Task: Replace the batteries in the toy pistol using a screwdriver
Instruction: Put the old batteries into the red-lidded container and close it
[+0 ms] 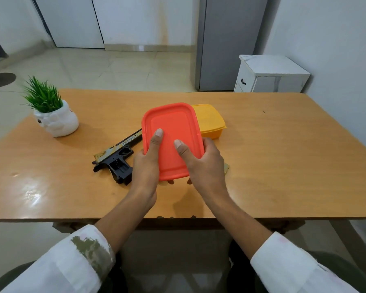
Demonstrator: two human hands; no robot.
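The left hand (pixel 146 166) and right hand (pixel 203 166) grip the red lid (pixel 173 127) by its near edges, thumbs on top, fingers curled beneath. The pistol (pixel 116 157) lies on the bench (pixel 283 155) just left of the lid. A yellow box (pixel 209 121) sits behind the lid, and a plant (pixel 53 115) stands far left of it.

You have only one line of print in front of you: dark lettering on the pale strip along the slide of the toy pistol (pixel 115 157), just left of the orange container (pixel 173 123). It is too small and blurred to read.
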